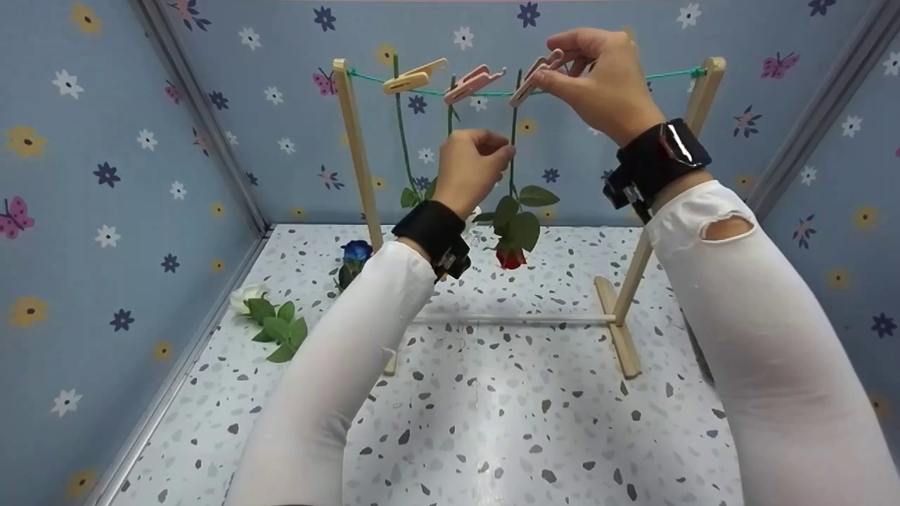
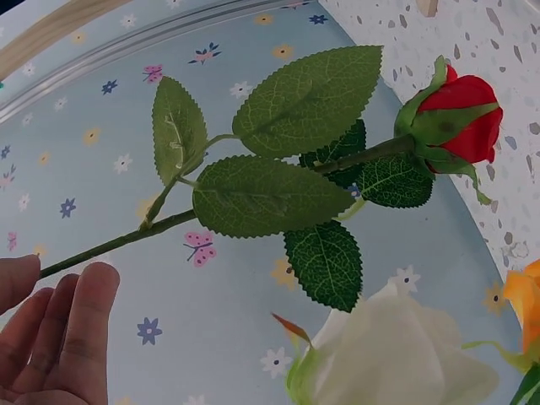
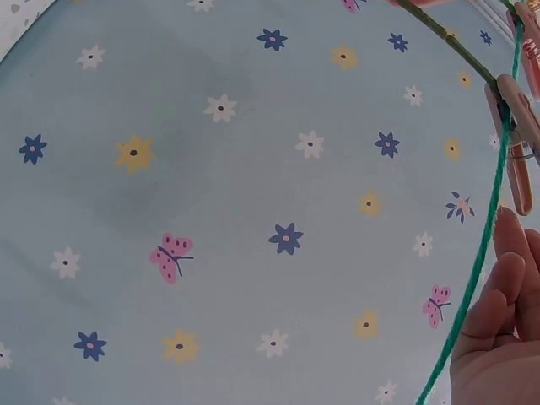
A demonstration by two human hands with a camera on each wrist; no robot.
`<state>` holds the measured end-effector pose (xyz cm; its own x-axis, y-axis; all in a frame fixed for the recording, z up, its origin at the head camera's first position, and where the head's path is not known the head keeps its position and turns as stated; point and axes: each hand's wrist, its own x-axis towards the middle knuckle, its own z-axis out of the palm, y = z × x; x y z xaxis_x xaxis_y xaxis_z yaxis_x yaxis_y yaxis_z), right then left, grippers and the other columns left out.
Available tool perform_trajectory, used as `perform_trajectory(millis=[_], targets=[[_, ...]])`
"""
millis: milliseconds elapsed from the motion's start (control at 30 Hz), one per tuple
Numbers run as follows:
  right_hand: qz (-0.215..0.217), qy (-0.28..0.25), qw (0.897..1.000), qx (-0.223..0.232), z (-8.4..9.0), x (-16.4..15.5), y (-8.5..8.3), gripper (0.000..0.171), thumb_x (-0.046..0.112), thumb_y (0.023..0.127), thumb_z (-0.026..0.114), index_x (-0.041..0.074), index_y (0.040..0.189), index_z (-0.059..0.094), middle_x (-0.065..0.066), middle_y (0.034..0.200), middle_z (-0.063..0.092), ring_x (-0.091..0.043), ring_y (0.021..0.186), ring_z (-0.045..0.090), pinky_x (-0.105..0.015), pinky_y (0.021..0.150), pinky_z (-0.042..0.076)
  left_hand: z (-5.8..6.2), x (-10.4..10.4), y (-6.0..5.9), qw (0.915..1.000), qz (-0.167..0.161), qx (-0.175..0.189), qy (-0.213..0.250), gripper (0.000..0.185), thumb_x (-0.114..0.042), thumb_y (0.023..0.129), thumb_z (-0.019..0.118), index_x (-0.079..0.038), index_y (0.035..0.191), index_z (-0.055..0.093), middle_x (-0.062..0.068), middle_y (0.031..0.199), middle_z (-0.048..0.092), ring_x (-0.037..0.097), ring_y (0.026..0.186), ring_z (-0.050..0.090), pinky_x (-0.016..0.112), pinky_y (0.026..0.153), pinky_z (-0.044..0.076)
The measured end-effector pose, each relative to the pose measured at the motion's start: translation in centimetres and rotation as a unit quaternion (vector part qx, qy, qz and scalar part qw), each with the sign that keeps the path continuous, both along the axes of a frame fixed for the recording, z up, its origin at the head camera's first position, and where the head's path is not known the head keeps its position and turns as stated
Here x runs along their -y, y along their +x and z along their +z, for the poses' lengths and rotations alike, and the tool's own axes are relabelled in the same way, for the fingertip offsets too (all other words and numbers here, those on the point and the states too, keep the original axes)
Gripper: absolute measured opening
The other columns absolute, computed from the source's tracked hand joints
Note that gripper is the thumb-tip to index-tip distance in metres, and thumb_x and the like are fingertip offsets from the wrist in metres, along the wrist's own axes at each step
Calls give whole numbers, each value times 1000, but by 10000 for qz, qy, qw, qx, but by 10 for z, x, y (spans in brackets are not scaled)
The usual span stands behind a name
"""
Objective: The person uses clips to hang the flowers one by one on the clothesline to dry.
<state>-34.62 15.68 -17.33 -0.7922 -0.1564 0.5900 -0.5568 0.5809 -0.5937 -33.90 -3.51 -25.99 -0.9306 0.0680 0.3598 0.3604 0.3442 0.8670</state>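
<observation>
My right hand [image 1: 608, 84] pinches the handle end of a pale pink clothespin [image 1: 527, 88] at the green line. The clothespin's jaws are on the stem of a red rose [image 1: 511, 258], which hangs head down with green leaves [image 2: 274, 194]. Lower down, my left hand [image 1: 471, 169] pinches that stem between thumb and fingers. To the left on the line sit a pink clothespin [image 1: 472, 86] and a yellow clothespin [image 1: 408, 82], each with a flower stem. A white rose [image 2: 388, 354] and part of an orange flower [image 2: 525, 308] show in the left wrist view.
The green line [image 1: 668, 74] spans two wooden posts [image 1: 357, 140] of a stand with a white lower bar [image 1: 520, 319]. A blue rose [image 1: 356, 250] and a white rose [image 1: 247, 296] lie at the left on the speckled table [image 1: 492, 422]. Patterned walls enclose it.
</observation>
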Motion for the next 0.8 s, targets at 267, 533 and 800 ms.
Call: perform_trajectory(millis=[267, 533, 800], targets=[[-30, -379, 9967, -716, -11, -7, 6, 43, 17, 100, 80, 0, 139, 69, 11, 104, 59, -1, 90, 51, -15, 84, 45, -2, 16, 11, 9993, -362, -85, -37, 24, -15, 106, 72, 0, 124, 76, 16, 111, 77, 27, 93, 76, 27, 79, 64], [412, -748, 9882, -1273, -26, -21, 18, 16, 13, 98, 80, 9, 109, 69, 16, 90, 55, -3, 78, 51, -17, 74, 44, -1, 54, 20, 9917, -1212, -39, -438, 24, -15, 106, 72, 1, 123, 76, 16, 108, 80, 21, 83, 77, 25, 74, 64], [848, -403, 9861, -1373, -55, -37, 30, 11, 7, 99, 77, 1, 96, 69, 23, 82, 56, -2, 67, 50, -15, 63, 43, -18, 91, 33, 9766, -2042, -467, -481, 18, -12, 105, 72, 4, 109, 80, 21, 93, 79, 30, 75, 75, 27, 67, 64]])
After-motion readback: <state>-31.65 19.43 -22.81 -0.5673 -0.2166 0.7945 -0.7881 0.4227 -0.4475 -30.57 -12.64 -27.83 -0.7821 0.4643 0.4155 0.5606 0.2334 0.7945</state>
